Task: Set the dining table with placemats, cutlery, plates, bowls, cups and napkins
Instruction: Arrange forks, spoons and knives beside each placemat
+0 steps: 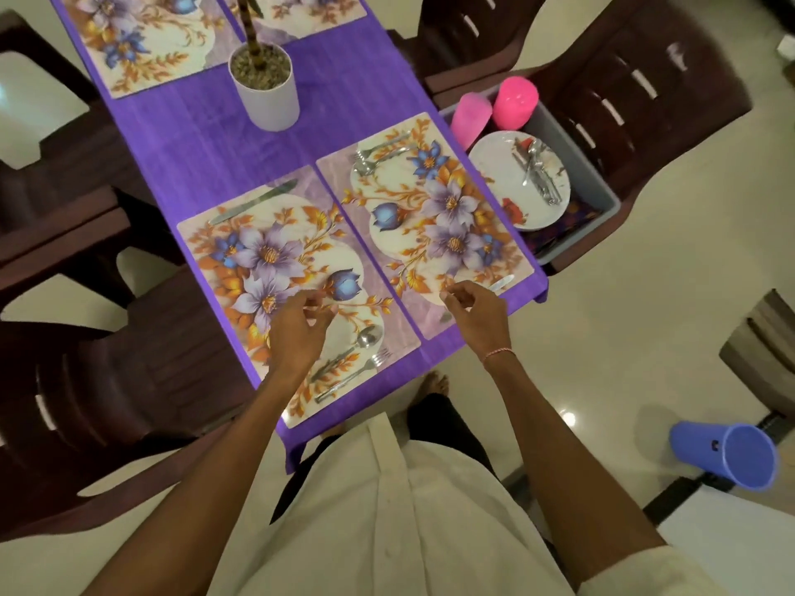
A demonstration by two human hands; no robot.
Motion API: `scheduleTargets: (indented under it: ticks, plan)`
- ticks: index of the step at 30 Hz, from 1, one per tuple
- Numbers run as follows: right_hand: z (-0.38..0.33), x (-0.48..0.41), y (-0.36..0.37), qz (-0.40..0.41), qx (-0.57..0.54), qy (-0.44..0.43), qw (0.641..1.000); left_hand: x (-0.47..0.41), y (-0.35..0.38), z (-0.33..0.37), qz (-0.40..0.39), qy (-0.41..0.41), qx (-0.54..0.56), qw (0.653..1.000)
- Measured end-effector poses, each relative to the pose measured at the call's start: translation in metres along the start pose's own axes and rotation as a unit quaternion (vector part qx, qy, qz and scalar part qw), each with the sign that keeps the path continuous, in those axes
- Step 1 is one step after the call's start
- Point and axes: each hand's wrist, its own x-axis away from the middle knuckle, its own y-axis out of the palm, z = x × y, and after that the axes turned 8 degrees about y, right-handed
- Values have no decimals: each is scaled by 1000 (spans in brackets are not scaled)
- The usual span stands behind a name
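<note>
As you stand at the short end of the worktop [206, 135], which is covered in purple cloth, both hands hover low at mid-frame. Your left hand [297, 333] hangs over the left placemat [275, 251], fingers loosely curled, thumb near the fingertips, holding nothing. Your right hand [473, 314] hangs over the lower corner of the right placemat [434, 217], likewise half curled and empty.

The two floral mats lie side by side at centre frame. On the left mat, a knife [254, 202] lies along the upper edge, and a spoon [368, 337] and fork [352, 378] lie along the lower right edge. On the right mat, a second fork and spoon [378, 154] lie together at the top. A second knife [501, 283] shows just past your right hand, partly hidden by it.

At the right of the frame, a grey tub [602, 195] sits on a chair [645, 79]. It holds plates [499, 174] with loose cutlery [537, 178] on top, and two pink cups [514, 101]. A white plant pot [271, 101] stands on the cloth at upper centre.
</note>
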Motion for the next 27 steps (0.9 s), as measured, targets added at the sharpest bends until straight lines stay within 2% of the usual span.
scheduleTargets:
  ticks: [6,13,19,27]
  plan:
    - [24,-70,-44,25,6,-9,1000,-50,60,45,-6,39,-9,999]
    - [67,-220,-136,-17,57,-69,996,-117,210,135,12,31,-21,999]
    - [107,-341,-219,-60,73,-63,994,-158,343,213,39,-22,2,999]
    - [145,-470,-246,-81,110,-50,989,-240,460,231,25,-32,-64,997]
